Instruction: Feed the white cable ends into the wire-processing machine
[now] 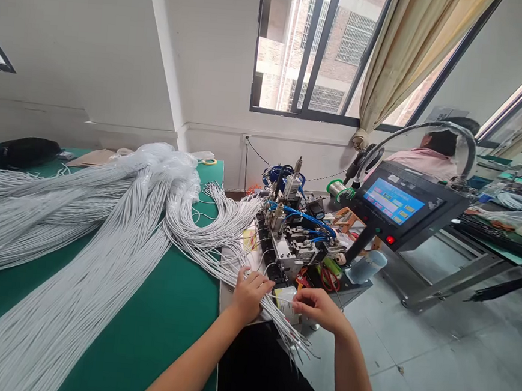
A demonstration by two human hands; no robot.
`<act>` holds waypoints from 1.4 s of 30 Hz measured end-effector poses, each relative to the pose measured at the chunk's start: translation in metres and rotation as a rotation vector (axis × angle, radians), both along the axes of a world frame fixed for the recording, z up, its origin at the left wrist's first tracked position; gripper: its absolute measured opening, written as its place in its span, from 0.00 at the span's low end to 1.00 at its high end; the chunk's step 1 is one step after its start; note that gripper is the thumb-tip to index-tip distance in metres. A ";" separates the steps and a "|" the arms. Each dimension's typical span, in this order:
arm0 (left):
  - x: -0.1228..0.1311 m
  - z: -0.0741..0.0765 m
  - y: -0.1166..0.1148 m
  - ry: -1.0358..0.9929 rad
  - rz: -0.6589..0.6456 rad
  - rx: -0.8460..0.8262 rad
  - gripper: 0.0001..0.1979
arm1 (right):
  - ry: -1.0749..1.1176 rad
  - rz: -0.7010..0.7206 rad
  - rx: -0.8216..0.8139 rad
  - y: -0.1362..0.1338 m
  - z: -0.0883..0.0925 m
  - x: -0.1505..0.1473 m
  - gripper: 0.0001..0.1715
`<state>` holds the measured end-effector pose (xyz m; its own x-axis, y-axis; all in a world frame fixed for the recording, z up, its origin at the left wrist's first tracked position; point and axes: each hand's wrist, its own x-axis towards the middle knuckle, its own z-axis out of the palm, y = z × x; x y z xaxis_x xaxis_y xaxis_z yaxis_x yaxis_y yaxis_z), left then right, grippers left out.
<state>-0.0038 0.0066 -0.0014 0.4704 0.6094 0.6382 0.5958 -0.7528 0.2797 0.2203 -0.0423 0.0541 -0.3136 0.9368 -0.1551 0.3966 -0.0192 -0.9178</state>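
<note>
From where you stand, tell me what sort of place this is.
Probably a wire-harness assembly workshop: bundles of white wires spread over a green bench, a small pneumatic machine with blue hoses, and a touchscreen control panel beside it.

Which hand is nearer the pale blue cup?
Right. The right hand is just down-left of the pale blue cup; the left hand is farther left, gripping the white wires.
</note>
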 end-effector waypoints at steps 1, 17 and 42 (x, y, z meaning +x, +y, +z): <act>0.000 0.000 0.000 0.009 -0.007 0.008 0.13 | -0.001 -0.043 0.040 0.002 0.000 -0.001 0.20; 0.002 0.004 -0.004 0.005 0.073 0.050 0.10 | 0.246 -0.570 0.185 0.025 -0.029 -0.025 0.26; 0.001 -0.005 0.002 0.130 0.027 0.022 0.19 | -0.087 -0.519 0.291 0.034 -0.047 -0.010 0.15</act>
<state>-0.0024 0.0083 -0.0062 0.5336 0.6095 0.5863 0.6458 -0.7413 0.1829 0.2099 -0.0081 0.0069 0.1987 0.9719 0.1265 0.4769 0.0169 -0.8788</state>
